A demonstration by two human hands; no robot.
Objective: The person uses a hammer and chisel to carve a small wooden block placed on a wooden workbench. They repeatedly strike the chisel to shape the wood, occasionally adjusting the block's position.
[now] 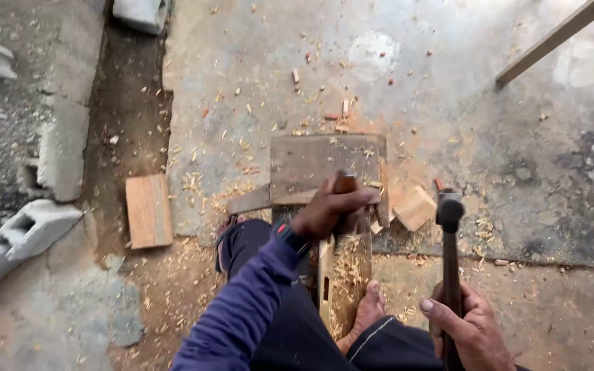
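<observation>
Over the near plank (344,275), your left hand (328,209) clenches a wooden-handled chisel (344,183); right hand (467,328) grasps the hammer (449,233), head raised.

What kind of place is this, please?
Probably an outdoor work yard or building site used for carpentry: rough concrete floor strewn with wood chips, hollow concrete blocks at the edge, and offcuts lying about.

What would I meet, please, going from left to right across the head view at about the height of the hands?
Grey concrete block → small wooden board → left hand gripping a chisel → loose wooden block → hammer in the right hand.
</observation>
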